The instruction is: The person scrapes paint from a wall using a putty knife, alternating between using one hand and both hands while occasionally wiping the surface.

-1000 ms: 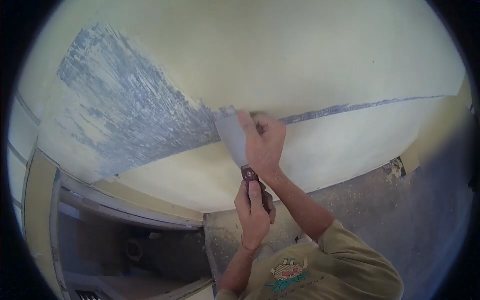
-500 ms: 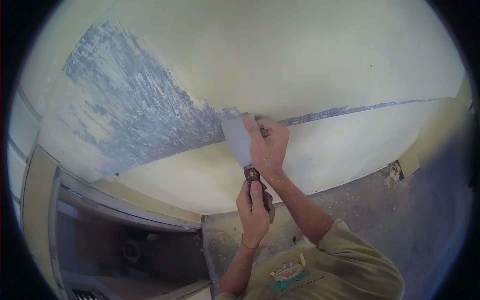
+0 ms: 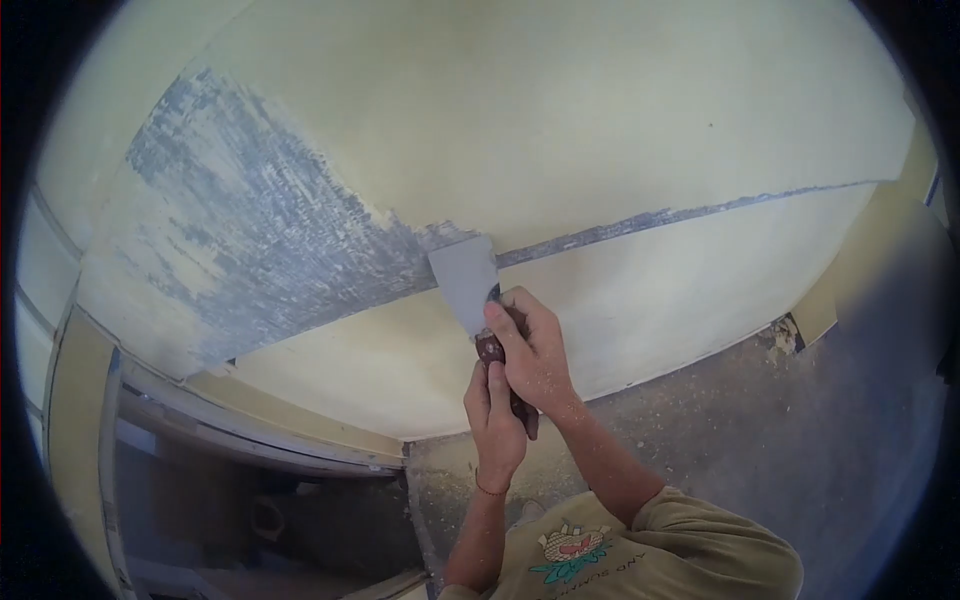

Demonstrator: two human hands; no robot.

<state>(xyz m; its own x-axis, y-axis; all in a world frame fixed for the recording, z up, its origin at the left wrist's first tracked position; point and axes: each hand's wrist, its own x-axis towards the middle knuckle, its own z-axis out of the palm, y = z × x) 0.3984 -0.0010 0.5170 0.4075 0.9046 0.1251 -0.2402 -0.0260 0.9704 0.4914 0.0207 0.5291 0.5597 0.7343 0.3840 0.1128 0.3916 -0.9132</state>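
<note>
A wide-bladed paint scraper [image 3: 462, 272] with a dark brown handle lies against the wall, its blade edge at the lower border of a scraped grey patch [image 3: 290, 220]. My left hand [image 3: 495, 432] is wrapped round the handle from below, with a thin bracelet at the wrist. Higher up, my right hand [image 3: 535, 350] grips where the handle meets the blade, its thumb along the blade's side. Part of the handle is hidden behind my fingers. Pale flecks dot my right forearm.
The pale yellow wall [image 3: 560, 110] carries a narrow grey scraped strip [image 3: 640, 224] running right. Below is a dusty floor [image 3: 690, 430] with scattered flakes. A door-like frame [image 3: 250, 420] edges a dark opening at lower left.
My right hand has slid down from the blade's upper corner to its base near the handle. More of the blade now shows. The view has shifted slightly.
</note>
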